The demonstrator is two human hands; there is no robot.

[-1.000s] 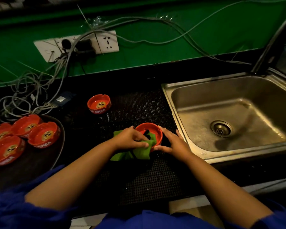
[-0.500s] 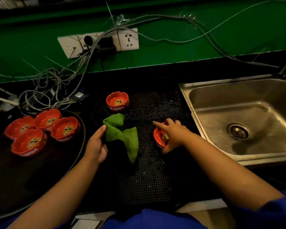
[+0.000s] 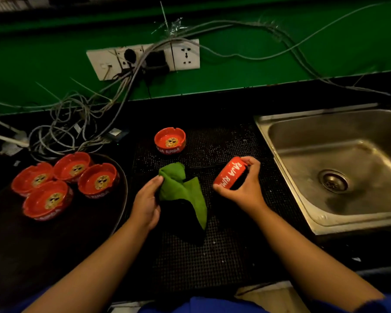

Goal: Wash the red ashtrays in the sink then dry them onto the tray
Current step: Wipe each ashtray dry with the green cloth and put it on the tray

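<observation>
Grips a red ashtray [image 3: 229, 175] in the right hand [image 3: 246, 188], tipped on edge above the mat's [image 3: 212, 256] right edge, near the sink's [image 3: 280, 159] left rim. Pinches the green cloth [image 3: 183, 190] with the left hand [image 3: 146, 203] at mid-mat. Finds a second ashtray [image 3: 170, 141] upright at the mat's far edge, four others [image 3: 98, 180] on the tray's [image 3: 54, 245] far side.

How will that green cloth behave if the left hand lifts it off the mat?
Probably floppy: the green cloth lies in creased folds, bunched where the left hand pinches it, so it should drape. Likely light for its size, being thin. The gridded mat under it would likely resist sliding.
</observation>
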